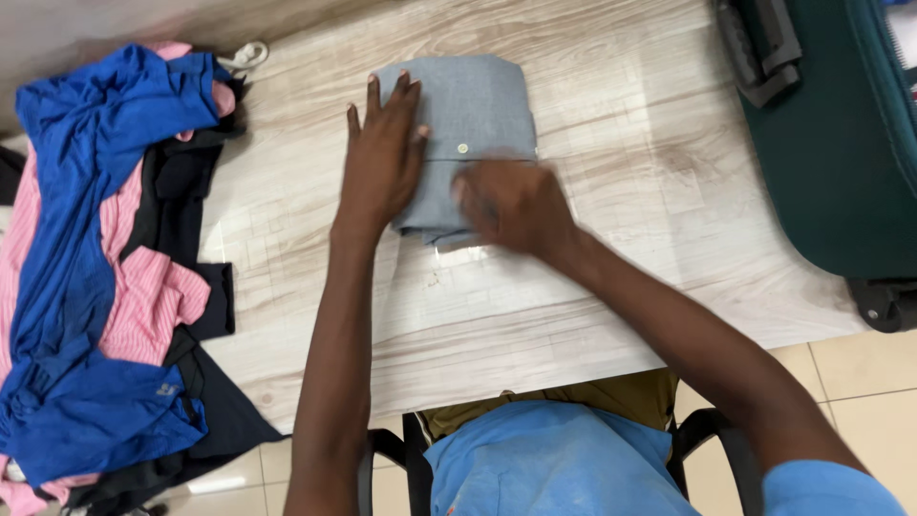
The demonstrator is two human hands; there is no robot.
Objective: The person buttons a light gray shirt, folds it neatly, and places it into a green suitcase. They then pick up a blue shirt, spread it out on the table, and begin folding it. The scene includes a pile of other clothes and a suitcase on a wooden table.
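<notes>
I see my left hand (382, 158) lying flat and open on the folded grey shirt (478, 124) mid-table (621, 191). My right hand (511, 205) blurs at its near edge; I cannot tell its grip. Clothes (95, 268) heap at left, a suitcase (841, 143) at right.

No packages, labels, signs or screens in view.
</notes>
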